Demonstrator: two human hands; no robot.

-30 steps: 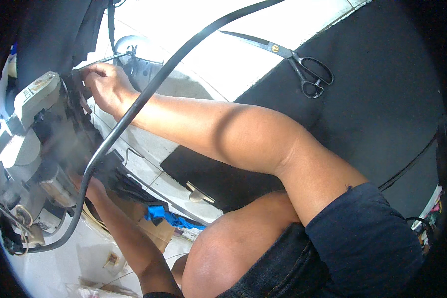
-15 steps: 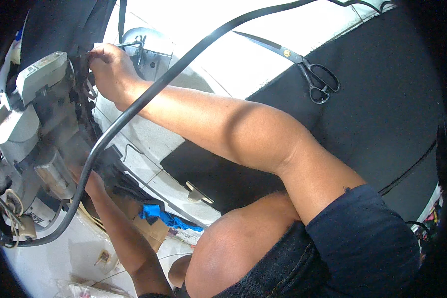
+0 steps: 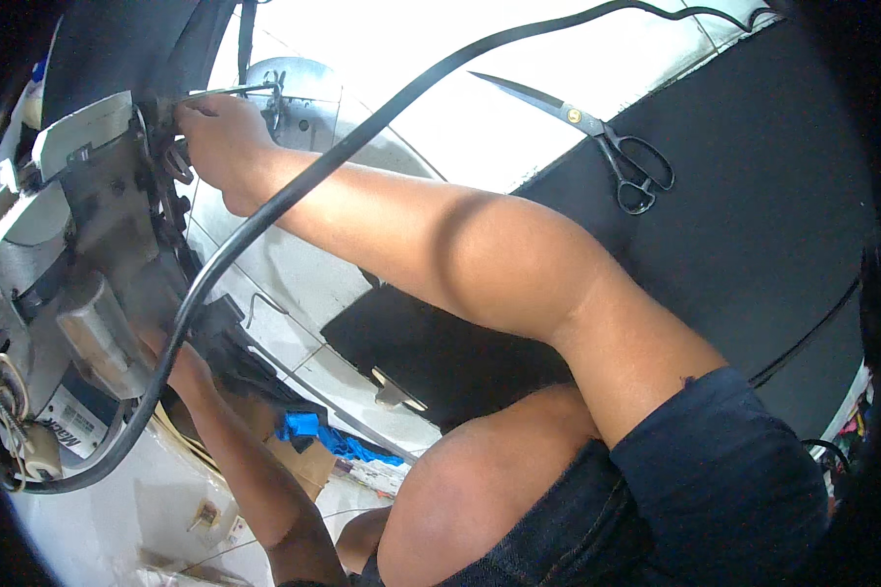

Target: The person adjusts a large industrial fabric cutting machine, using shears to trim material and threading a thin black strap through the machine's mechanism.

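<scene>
At the left stands a grey-white sewing machine [image 3: 29, 240], its head close to both hands. My right hand [image 3: 227, 147] reaches across to the machine's near side, its fingers curled inward beside dark metal parts. Whatever those fingers grip is hidden from sight. A thin metal rod [image 3: 235, 91] passes just above that hand. My left hand [image 3: 188, 370] goes in under the machine next to a boxy metal housing [image 3: 103, 338]; only its wrist end shows, and the fingers are out of sight. Dark cloth [image 3: 235, 362] lies beside my left wrist.
A thick black cable [image 3: 362, 127] arches across the view, over my right forearm. Large black-handled scissors [image 3: 607, 137] lie partly on black fabric [image 3: 754, 196] and partly on the white surface. A blue cloth strip [image 3: 333, 437] and cardboard [image 3: 299, 465] are below, near my knee [image 3: 460, 479].
The view has shifted slightly, so the scissors and machine sit a little differently in it. My right hand stays at the machine, with the rod above it now more exposed.
</scene>
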